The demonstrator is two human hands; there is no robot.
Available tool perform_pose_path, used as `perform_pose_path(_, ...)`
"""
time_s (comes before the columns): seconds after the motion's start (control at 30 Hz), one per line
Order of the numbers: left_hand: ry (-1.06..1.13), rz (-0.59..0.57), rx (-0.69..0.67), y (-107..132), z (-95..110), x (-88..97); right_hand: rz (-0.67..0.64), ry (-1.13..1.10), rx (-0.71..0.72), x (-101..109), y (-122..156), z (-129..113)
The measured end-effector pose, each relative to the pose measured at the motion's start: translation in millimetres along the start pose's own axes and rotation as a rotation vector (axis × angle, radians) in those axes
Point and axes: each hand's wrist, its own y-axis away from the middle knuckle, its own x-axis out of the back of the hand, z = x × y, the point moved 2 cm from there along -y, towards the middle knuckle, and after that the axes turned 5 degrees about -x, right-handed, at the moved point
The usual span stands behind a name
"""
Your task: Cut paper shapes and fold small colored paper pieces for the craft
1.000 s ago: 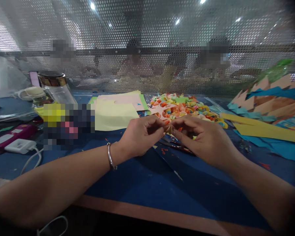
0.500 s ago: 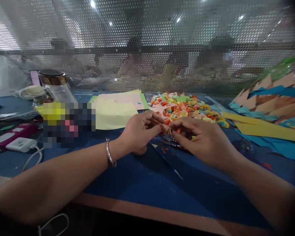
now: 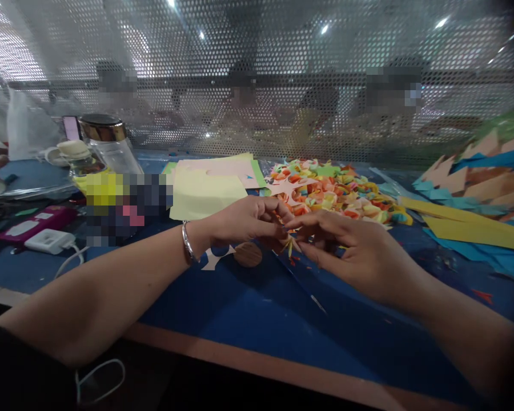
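nearest, the reddish front edge (image 3: 235, 354) of the blue table (image 3: 223, 308) runs below both forearms, and past it a slim tool (image 3: 306, 288) lies slantwise on the surface. a round brown disc (image 3: 248, 254) lies to its left, with a pale paper scrap (image 3: 214, 260), cut in curves, beside it. above these, the left hand (image 3: 240, 220), a silvery bracelet (image 3: 187, 242) at its wrist, faces the right hand (image 3: 362, 242). the small paper piece (image 3: 292, 244), yellowish and flared, is in the air where the two hands meet. both grips look like light pinches, thumb and forefinger drawn in on the piece, with the other fingers loosely curled; which hand bears more of it, i cannot tell. the step in hand seems to be shaping or folding this piece at the fingertips. the next move, as i judge it, calls for a steady pinch in one hand while the other works the flared ends, without crushing the paper. farther off are the pale yellow sheet (image 3: 208, 197) on other paper, the heap of colourful paper bits (image 3: 338, 191), and yellow paper (image 3: 480, 222) to the right; a perforated screen (image 3: 265, 45) stands behind.
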Motion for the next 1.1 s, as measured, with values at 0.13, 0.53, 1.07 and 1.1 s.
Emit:
perform_pose_path(0.13, -0.033, -0.082, 0.034, -0.1, -2.0, 3.1, -0.073, 0.003, 0.028, -2.2, 0.8, 0.1)
perform_pose_path(0.53, -0.054, 0.023, 0.086, -1.2, -1.3, -5.5, -0.101, 0.0, 0.016, -2.1, -0.3, -3.2)
perform_pose_path(1.07, -0.116, 0.08, -0.302, -0.8, -5.2, -2.3, 0.026, -0.044, -0.09, 5.3, -4.7, 4.7)
perform_pose_path(1.1, -0.111, 0.08, -0.299, -1.0, -5.4, -1.8, 0.025, -0.048, -0.088, 5.2, -4.6, 4.9)
